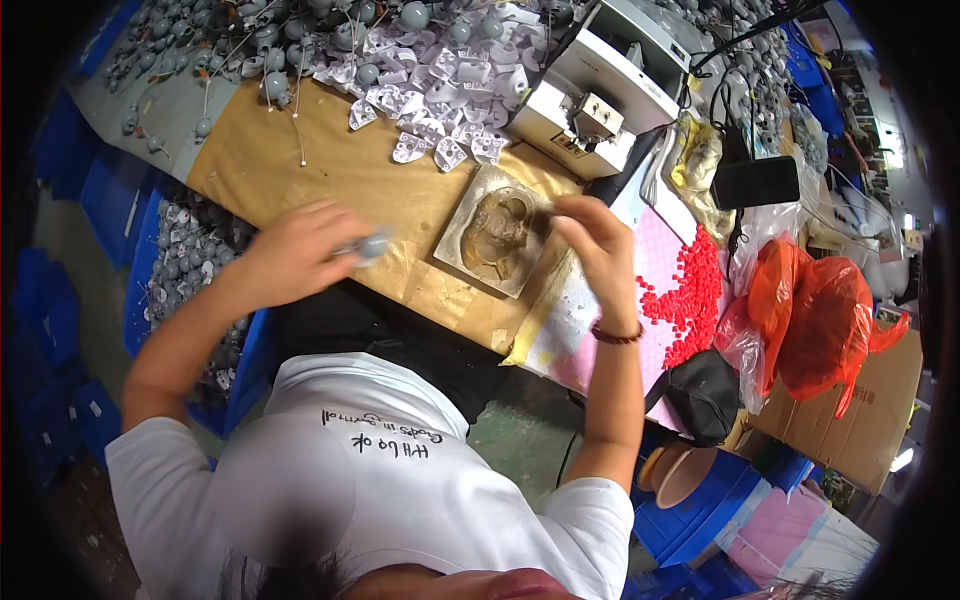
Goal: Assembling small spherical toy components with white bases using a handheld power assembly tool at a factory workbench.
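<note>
My left hand (305, 250) is closed around a small grey rounded part (370, 247), smeared by motion, above the front edge of the brown-covered table. Just beyond the right side of a square metal block (458, 232) hovers my right hand (598, 240), thumb and fingers bent together in a pinch. Whatever those fingertips hold, if anything, is too small to make out. The block lies flat on the table and has a carved hollow with a brownish surface.
White moulded parts (440, 90) and grey round parts with wires (275, 85) are heaped at the back. A white machine (600, 90) stands behind the block. Small red pieces (690, 300), a phone (757, 182) and red plastic bags (825, 320) lie right. A blue bin (140, 285) of grey parts is left.
</note>
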The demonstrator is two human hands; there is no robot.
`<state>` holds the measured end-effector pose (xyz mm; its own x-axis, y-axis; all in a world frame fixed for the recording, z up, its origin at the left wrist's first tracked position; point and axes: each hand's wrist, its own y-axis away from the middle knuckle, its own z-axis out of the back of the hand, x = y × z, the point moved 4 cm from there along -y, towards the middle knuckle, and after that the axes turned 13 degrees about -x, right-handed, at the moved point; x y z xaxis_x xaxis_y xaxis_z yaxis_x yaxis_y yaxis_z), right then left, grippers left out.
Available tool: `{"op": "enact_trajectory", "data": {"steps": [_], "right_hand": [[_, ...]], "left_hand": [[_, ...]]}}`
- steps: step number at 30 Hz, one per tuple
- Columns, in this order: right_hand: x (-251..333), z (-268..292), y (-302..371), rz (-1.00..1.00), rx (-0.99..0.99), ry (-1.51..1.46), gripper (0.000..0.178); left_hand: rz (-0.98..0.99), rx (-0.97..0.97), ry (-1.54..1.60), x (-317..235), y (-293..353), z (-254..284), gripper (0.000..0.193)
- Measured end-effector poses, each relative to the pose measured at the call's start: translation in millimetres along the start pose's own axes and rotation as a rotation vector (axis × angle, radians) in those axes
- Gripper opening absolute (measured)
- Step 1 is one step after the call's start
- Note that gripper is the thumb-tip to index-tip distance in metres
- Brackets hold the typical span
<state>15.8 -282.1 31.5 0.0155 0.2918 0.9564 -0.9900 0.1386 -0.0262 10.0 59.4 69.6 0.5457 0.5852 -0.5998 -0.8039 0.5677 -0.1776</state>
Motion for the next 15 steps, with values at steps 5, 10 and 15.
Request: {"op": "enact_trajectory", "data": {"steps": [5, 10, 15], "right_hand": [[-13, 93, 12, 0.320, -0.151, 0.814, 0.021], [-32, 131, 42, 0.320, -0.050, 1.033, 0.021], [-46, 137, 49, 0.350, -0.023, 1.093, 0.017]], "left_hand": [[0.465, 0.691, -0.389, 66, 129, 81, 0.028], [0.244, 0.192, -0.383, 53, 61, 74, 0.021], [-0.325, -0.319, -0.378, 48, -44, -12, 0.020]]}}
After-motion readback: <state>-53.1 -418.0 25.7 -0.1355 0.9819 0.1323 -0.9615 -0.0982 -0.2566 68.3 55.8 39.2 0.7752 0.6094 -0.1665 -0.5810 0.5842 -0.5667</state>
